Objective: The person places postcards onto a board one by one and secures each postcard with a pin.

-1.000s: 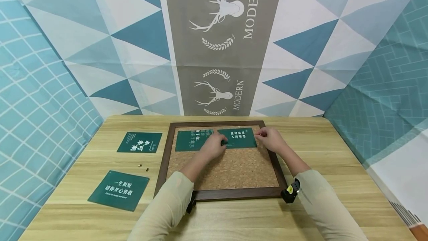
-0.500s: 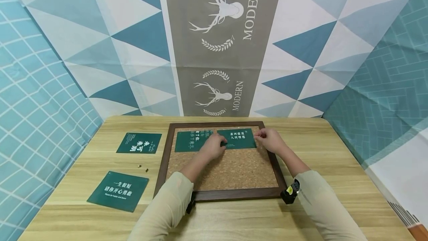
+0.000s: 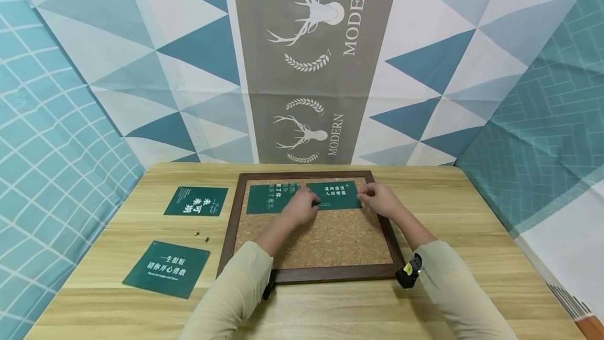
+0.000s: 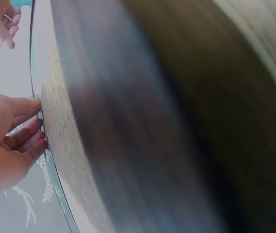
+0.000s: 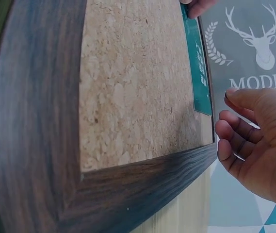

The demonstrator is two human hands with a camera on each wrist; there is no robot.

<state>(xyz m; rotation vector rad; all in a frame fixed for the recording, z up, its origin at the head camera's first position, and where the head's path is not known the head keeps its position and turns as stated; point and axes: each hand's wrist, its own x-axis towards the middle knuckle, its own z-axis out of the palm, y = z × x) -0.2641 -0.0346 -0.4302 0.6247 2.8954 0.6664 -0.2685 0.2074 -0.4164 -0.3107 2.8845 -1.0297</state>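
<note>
A cork board (image 3: pixel 325 240) in a dark wooden frame lies on the table. Along its far side sits a green card (image 3: pixel 337 194) with white characters. My left hand (image 3: pixel 301 206) holds that card's left end with bent fingers; in the left wrist view its fingertips (image 4: pixel 41 138) are down at the board. My right hand (image 3: pixel 381 198) is at the card's right end, thumb and index finger brought close together. I cannot tell whether anything is pinched there. A second green card (image 3: pixel 261 201) lies on the board to the left, partly covered by the left hand.
Left of the board, two more green cards lie on the table, one farther back (image 3: pixel 195 201) and one nearer (image 3: pixel 167 269). Between them and the frame are two tiny brass-coloured pieces (image 3: pixel 206 239). Patterned cloth (image 3: pixel 302 93) hangs behind the table.
The right hand's fingertips have shifted very slightly left, toward the card's right end. The left hand, the cards and the board stay in place.
</note>
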